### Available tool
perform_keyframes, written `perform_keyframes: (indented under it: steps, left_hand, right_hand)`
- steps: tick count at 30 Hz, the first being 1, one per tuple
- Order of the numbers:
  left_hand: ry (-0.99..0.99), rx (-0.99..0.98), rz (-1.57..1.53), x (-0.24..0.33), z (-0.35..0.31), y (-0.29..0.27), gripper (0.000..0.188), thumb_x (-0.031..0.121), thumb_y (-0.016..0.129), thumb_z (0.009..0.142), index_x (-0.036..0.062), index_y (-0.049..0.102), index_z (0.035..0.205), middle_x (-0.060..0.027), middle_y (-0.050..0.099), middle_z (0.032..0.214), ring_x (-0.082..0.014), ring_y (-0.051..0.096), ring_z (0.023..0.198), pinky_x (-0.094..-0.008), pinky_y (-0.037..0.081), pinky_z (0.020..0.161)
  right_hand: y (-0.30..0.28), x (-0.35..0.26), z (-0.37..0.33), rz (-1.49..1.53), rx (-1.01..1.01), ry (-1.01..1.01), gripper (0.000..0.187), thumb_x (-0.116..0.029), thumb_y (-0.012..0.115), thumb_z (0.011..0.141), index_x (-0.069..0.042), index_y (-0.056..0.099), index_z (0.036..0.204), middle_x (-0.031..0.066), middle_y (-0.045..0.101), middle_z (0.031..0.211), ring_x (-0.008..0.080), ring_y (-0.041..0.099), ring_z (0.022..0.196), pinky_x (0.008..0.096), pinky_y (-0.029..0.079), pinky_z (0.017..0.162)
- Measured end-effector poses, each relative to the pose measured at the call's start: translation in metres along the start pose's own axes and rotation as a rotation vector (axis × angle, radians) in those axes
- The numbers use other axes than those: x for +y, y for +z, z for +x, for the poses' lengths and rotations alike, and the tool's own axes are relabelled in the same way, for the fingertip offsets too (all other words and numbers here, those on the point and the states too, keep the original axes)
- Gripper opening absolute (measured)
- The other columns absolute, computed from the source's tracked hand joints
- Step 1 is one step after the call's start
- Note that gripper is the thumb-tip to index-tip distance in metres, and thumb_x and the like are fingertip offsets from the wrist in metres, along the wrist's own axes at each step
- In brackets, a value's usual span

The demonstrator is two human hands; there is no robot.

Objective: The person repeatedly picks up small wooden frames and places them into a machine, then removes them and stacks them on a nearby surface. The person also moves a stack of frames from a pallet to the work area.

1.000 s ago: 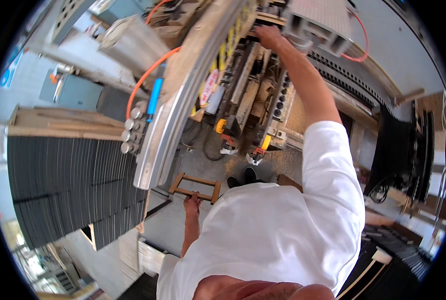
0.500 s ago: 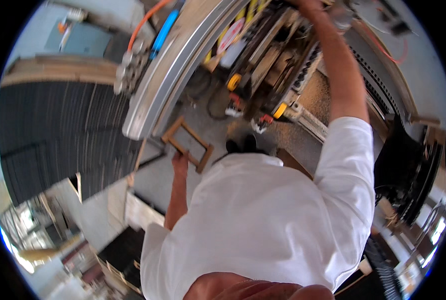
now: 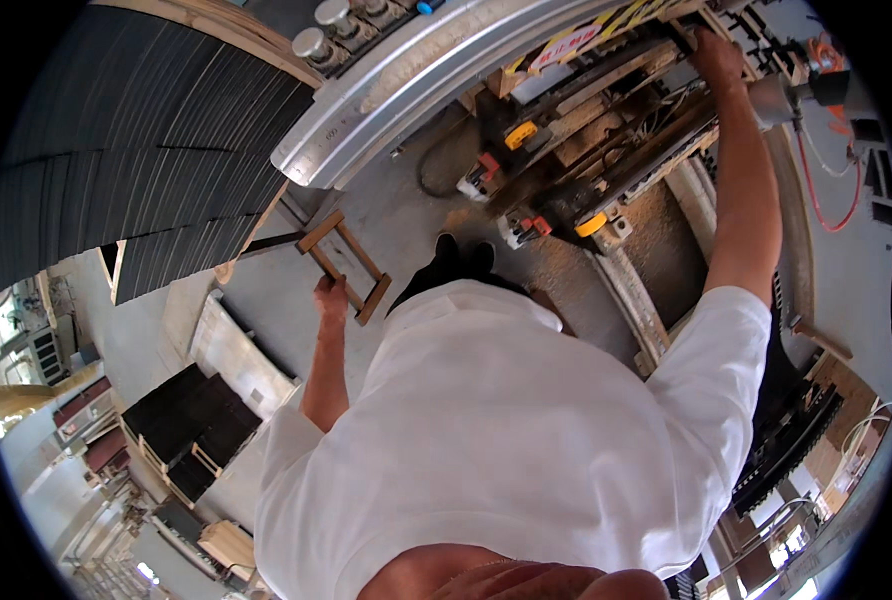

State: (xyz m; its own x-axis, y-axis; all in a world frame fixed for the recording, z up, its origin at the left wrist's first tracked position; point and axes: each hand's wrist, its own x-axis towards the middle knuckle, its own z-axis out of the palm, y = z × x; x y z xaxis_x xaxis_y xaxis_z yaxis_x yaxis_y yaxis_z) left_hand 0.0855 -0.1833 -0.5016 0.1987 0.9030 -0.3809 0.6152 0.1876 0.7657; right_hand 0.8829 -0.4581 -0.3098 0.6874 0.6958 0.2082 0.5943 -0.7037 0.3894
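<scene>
A small rectangular wooden frame (image 3: 363, 250) hangs over the floor on my left. My left hand (image 3: 332, 297) is closed around one of its long bars. On the far right, my right arm stretches out to the machine, and my right hand (image 3: 718, 60) is at the far end of its dark rails (image 3: 656, 150). The fingers of that hand look curled beside a short dark piece (image 3: 680, 38); what they grip is too small to make out. Yellow round knobs (image 3: 591, 224) and red-and-white clamp-like parts (image 3: 522, 228) sit at the rails' near ends.
A tall stack of black panels (image 3: 146, 150) stands on the left. A long silver beam (image 3: 416, 80) crosses ahead, with a yellow-black striped label (image 3: 586, 40) behind it. Sawdust (image 3: 666, 215) lies under the machine. Dark panels (image 3: 191, 420) rest on a low stack behind left.
The view has turned, so the panel stack and beam sit higher in it. My right hand appears farther right along the machine. The wooden frame stays in my left hand.
</scene>
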Motion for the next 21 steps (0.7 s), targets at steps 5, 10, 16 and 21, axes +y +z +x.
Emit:
perform_keyframes:
  steps: [5,10,16,21]
  left_hand:
    - [-0.018,0.023,0.096,0.011,-0.005,0.009,0.018,0.011,0.063,0.085,-0.0043,0.062,0.095,-0.0063,0.064,0.080,-0.0145,0.055,0.070,-0.0320,0.045,0.062]
    - [-0.021,0.003,0.014,0.008,-0.005,0.015,0.020,0.010,0.063,0.086,-0.0048,0.062,0.099,-0.0064,0.065,0.081,-0.0138,0.056,0.069,-0.0314,0.046,0.062]
    - [-0.005,0.083,-0.048,-0.001,-0.021,0.002,0.024,0.013,0.062,0.087,-0.0031,0.063,0.105,-0.0088,0.066,0.081,-0.0149,0.058,0.074,-0.0318,0.047,0.068]
    - [0.120,0.085,0.068,0.064,-0.049,-0.036,0.025,0.015,0.059,0.087,0.0000,0.062,0.106,-0.0154,0.069,0.088,-0.0244,0.064,0.079,-0.0390,0.048,0.072]
  right_hand:
    - [-0.025,-0.010,-0.002,0.010,-0.100,0.082,0.034,-0.016,0.064,0.075,-0.014,0.061,0.109,0.0160,0.069,0.096,0.0327,0.065,0.097,0.0550,0.037,0.099]
    - [-0.053,-0.020,-0.003,0.065,-0.191,0.120,0.030,-0.016,0.069,0.073,-0.010,0.063,0.101,0.0158,0.068,0.097,0.0330,0.064,0.098,0.0552,0.035,0.101]
    - [-0.043,-0.029,0.014,0.091,-0.270,0.110,0.033,-0.025,0.069,0.075,-0.008,0.060,0.103,0.0168,0.066,0.105,0.0355,0.061,0.104,0.0445,0.050,0.086]
    - [0.009,0.020,0.013,0.187,-0.153,-0.027,0.036,-0.022,0.061,0.081,-0.008,0.060,0.114,0.0198,0.066,0.105,0.0389,0.062,0.100,0.0498,0.051,0.082]
